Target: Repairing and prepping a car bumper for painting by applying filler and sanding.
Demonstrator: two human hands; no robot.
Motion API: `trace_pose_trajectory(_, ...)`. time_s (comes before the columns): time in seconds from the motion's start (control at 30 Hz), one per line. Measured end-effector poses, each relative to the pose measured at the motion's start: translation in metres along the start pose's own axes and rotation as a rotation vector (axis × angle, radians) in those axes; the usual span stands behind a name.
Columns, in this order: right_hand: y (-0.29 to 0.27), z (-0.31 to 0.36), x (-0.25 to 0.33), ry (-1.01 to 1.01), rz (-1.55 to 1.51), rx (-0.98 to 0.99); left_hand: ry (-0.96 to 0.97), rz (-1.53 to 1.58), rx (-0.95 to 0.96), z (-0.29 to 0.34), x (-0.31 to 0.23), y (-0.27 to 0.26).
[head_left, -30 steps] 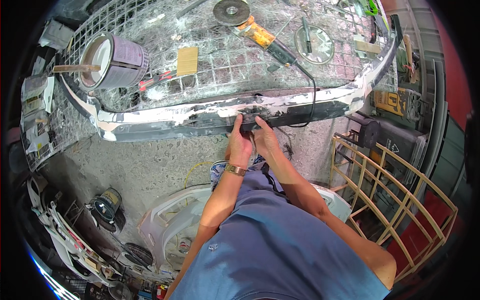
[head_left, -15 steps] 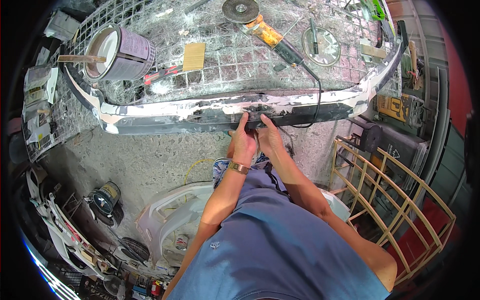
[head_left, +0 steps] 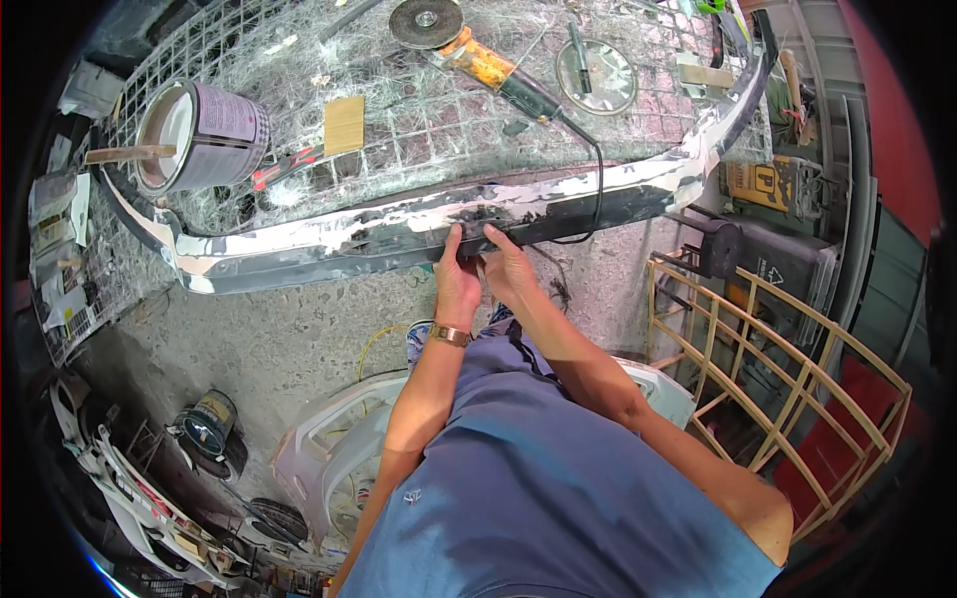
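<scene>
A long curved car bumper lip (head_left: 319,239), black with patches of white filler, lies along the near edge of the mesh-topped bench. My left hand (head_left: 458,287) grips its near edge around the middle, thumb on top and fingers curled out of sight beneath. Close beside it, my right hand (head_left: 510,274) holds the same edge in the same way. Just beyond the lip rests an orange angle grinder (head_left: 483,65), its black cord (head_left: 599,179) draped over the lip to the right of my hands.
An open can (head_left: 224,140) with a wooden stick (head_left: 130,154) across it stands at the left. Nearby are a red utility knife (head_left: 289,167), a cardboard piece (head_left: 344,125) and a round lid (head_left: 596,78). A wooden frame (head_left: 768,349) stands right; a pale bumper (head_left: 339,429) lies behind me.
My view has swung slightly, so the bench and its things sit further left and look tilted. Both hands keep their hold on the lip's near edge.
</scene>
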State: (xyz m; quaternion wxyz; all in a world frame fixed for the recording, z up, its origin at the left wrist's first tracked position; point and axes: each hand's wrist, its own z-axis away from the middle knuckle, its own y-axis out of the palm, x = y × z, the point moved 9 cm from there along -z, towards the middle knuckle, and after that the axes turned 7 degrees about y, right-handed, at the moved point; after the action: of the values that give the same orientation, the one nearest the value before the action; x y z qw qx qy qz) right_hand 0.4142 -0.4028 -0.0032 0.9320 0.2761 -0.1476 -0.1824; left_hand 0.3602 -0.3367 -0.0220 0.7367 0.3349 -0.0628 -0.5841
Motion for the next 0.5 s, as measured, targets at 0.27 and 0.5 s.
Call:
trace_pose_trajectory(0.27, 0.003, 0.002, 0.001, -0.030, 0.116, 0.035, 0.016, 0.018, -0.025, 0.003, -0.001, 0.007)
trace_pose_trajectory(0.5, -0.012, 0.017, -0.001, 0.028, 0.176, 0.010, 0.059, 0.035, -0.039, -0.001, -0.003, 0.001)
